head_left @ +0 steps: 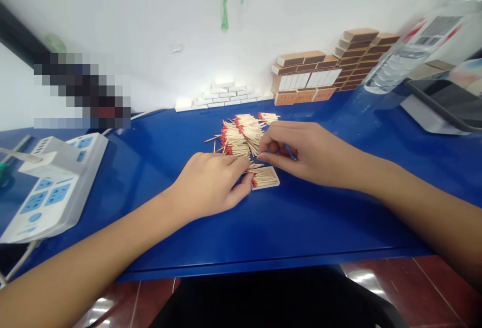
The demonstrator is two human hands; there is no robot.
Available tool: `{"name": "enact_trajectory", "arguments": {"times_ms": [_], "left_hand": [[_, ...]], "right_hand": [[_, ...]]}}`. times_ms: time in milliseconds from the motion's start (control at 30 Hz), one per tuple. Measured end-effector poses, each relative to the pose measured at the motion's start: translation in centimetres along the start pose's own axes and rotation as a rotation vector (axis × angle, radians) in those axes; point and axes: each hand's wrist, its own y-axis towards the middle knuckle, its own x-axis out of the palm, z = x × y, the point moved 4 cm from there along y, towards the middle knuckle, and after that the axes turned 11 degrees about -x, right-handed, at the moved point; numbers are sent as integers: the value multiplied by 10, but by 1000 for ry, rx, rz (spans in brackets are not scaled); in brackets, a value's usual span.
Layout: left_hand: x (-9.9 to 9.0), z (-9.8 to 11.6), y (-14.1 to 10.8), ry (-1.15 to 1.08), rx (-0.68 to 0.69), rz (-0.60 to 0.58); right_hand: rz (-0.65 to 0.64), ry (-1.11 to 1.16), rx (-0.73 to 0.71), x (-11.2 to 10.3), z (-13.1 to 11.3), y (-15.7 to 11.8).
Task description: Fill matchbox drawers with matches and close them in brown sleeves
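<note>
Both hands work low over a blue bench (286,232), close to a small open tray (266,187) that lies flat with matches (259,179) inside, their red heads toward its left end. The left hand (209,185) is palm down, its thumb and forefinger a narrow gap apart at that left end, the thumb up against the tray's corner; whether it grips the tray or a match, I cannot tell. The right hand (305,152) is curled, its thumb and forefinger brought near each other just beyond the tray, beside the right edge of a loose heap of matches (241,134); I cannot tell whether anything is held between them. The heap lies directly behind the tray, most of its red heads to the left, with a few stray sticks at its left side and a smaller bunch (268,117) behind on the right. Along the wall (150,31), white blocks (226,98) are stacked in a low stepped pile, and right of them stand brown-sided matchboxes (352,59) in taller stacks. Farther right are a clear plastic bottle (395,64) and a dark-rimmed container (446,104). At the left of the bench lies a white power strip (56,192) with blue sockets and a white plug (52,159) in it.
</note>
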Motion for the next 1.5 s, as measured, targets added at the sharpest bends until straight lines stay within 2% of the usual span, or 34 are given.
{"name": "enact_trajectory", "arguments": {"times_ms": [267, 533, 767, 900, 1100, 1233, 1500], "left_hand": [[1, 0, 1, 13, 23, -46], [0, 1, -1, -62, 28, 6], [2, 4, -1, -96, 43, -18], [0, 5, -1, -94, 35, 10], [-2, 9, -3, -89, 136, -16], [-1, 11, -4, -59, 197, -18], [-2, 7, -2, -17, 123, 55]], "right_hand": [[-4, -7, -19, 3, 1, 0], [21, -24, 8, 1, 2, 1], [135, -89, 60, -9, -2, -1], [191, -30, 60, -12, -5, -1], [117, 98, 159, -6, -4, -2], [126, 107, 163, -5, -3, -2], [122, 141, 167, -7, -3, -1]]}}
